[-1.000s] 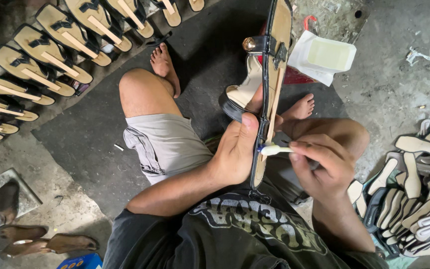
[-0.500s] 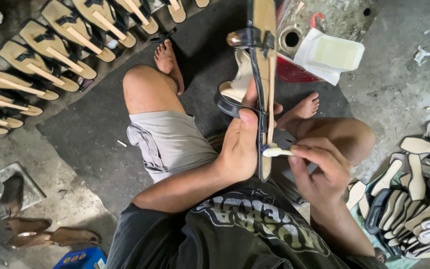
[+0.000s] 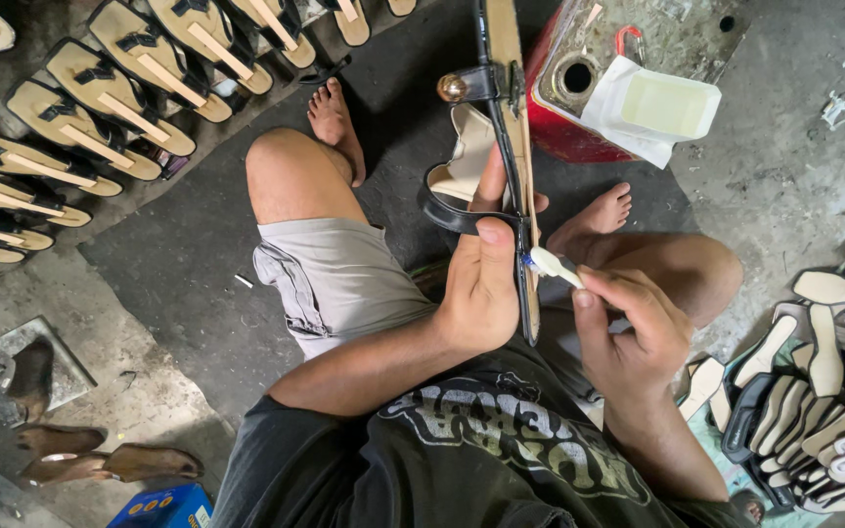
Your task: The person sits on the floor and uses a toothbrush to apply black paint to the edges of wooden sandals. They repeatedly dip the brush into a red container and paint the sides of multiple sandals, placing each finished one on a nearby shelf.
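Person sits on the floor, knees apart. L hand point(image 3: 481, 293) is wrapped round a sandal point(image 3: 512, 147) held edge-on and upright betw. the legs, thumb pressed on its black strap, fingers behind the sole. Sandal has a tan sole, black straps and a brass-coloured stud near the top. R hand point(image 3: 628, 328) pinches a small white brush point(image 3: 552, 264) betw. thumb and fingertips; brush tip touches the sole's edge, just beside the L thumb. Behind the sandal: red can point(image 3: 579, 108) w/ a white cloth point(image 3: 652, 108) draped over it. Rows of finished sandals point(image 3: 100, 108) lie at upper left; a stack of cut soles point(image 3: 823, 391) sits right, near the R knee.
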